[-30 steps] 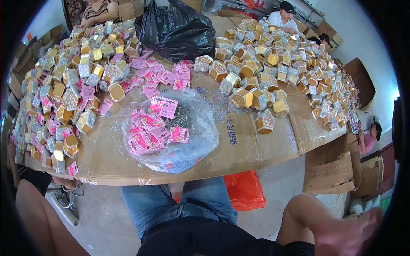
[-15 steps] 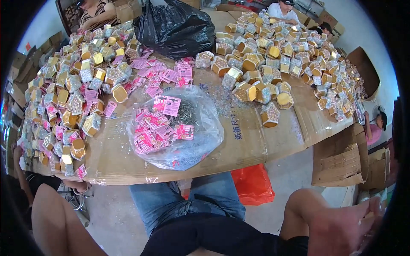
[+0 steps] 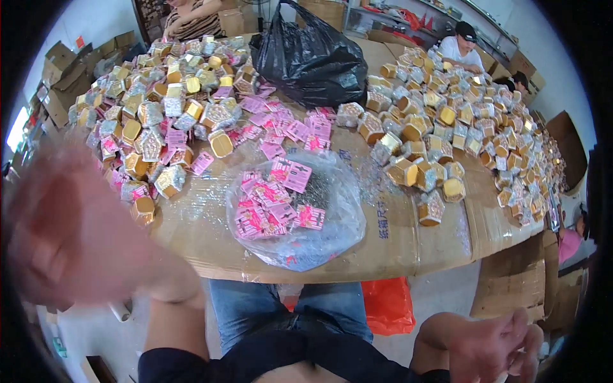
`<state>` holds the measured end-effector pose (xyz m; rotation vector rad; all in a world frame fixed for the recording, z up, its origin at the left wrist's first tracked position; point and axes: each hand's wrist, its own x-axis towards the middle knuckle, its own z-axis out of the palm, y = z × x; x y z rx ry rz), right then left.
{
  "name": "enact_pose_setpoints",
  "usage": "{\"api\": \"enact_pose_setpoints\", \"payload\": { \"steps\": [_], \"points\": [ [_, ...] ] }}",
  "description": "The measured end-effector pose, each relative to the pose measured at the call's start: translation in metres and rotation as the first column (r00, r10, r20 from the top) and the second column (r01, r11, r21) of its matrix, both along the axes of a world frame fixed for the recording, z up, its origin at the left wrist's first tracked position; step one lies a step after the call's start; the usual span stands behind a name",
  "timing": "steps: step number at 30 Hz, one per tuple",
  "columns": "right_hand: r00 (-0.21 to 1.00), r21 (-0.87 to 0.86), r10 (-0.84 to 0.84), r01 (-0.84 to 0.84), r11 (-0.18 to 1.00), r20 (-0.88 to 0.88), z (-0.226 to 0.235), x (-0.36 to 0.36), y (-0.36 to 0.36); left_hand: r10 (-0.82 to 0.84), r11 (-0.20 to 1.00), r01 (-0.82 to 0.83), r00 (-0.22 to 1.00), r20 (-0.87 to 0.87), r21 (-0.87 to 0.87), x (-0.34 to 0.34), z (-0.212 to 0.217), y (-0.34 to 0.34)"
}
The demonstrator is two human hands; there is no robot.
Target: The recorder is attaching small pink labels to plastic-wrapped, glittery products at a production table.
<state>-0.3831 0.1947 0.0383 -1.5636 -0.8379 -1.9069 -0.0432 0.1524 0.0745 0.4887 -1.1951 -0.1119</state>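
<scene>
Gold boxes (image 3: pixel 143 209) are heaped on the table (image 3: pixel 191 233) near the left hand (image 3: pixel 80 223), its fingers too blurred to tell; the right hand (image 3: pixel 490 348) is curled, grip unclear. Probably light, rigid, they are best held by the sides.

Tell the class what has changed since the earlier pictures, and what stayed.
The left hand, out of view before, has come into view at the left, blurred. Whether it holds anything is unclear. The right hand stays low at the right. The clear bag, cards and black bag keep their arrangement.
</scene>
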Motion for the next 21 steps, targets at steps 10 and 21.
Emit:
{"api": "enact_pose_setpoints", "payload": {
  "steps": [10, 21],
  "points": [
    [0.268, 0.039, 0.004, 0.125, 0.991, -0.963, -0.057, 0.011, -0.175, -0.277, 0.892, -0.26, 0.333, 0.902, 0.37, -0.062, -0.189, -0.175],
    [-0.213, -0.337, -0.269, 0.719, 0.608, -0.939, -0.165, 0.048, -0.245, -0.383, 0.862, -0.193, 0.362, 0.85, 0.47, -0.067, -0.197, -0.188]
  ]
}}
